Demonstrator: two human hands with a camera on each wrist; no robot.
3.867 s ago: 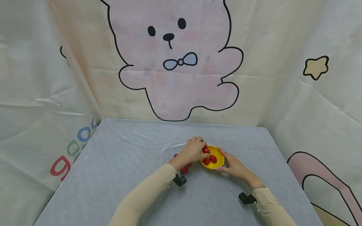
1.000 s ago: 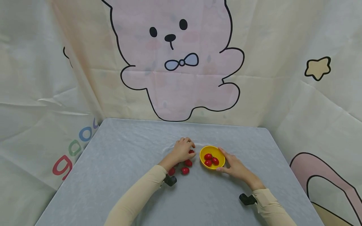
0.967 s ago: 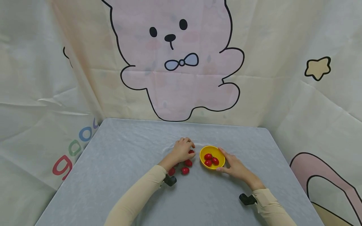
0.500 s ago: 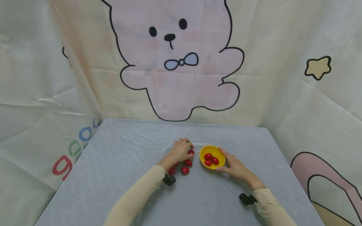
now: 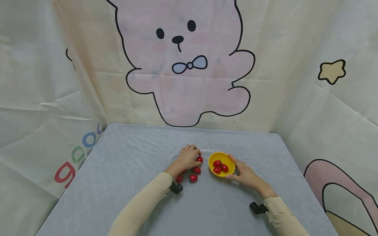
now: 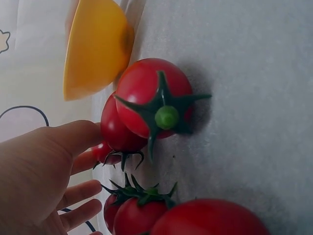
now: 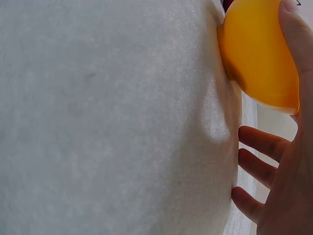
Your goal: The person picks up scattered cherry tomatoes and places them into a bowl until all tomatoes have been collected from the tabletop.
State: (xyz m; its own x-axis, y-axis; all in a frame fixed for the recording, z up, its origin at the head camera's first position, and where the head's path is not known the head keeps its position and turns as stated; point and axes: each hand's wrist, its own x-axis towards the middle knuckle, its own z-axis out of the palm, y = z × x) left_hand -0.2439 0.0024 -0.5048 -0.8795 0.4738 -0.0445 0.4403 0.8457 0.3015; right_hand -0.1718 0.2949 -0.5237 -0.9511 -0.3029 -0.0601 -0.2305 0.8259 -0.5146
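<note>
In the head view my left hand (image 5: 188,158) is low over the table, thumb and index finger on either side of a cherry tomato (image 5: 199,159), pinching it. In the left wrist view the thumb also lies by a nearer cherry tomato (image 6: 120,129). More red tomatoes lie below that hand, among them one cherry tomato (image 5: 193,178) toward the front; the wrist hides some partly. My right hand (image 5: 244,173) holds the yellow bowl (image 5: 231,172) by its right side, thumb in front and index finger at the far rim. Three tomatoes (image 5: 220,166) sit in the bowl.
The table (image 5: 141,147) has a pale grey cloth. A printed curtain (image 5: 265,98) stands behind it and on both sides. A dark wrist camera mount (image 5: 176,188) hangs under the left wrist, another mount (image 5: 258,207) under the right.
Since the earliest frame my left hand has drawn back left from the bowl, leaving three tomatoes in it. Over the last second it shifted slightly left at the tomato. My right hand stays at the bowl.
</note>
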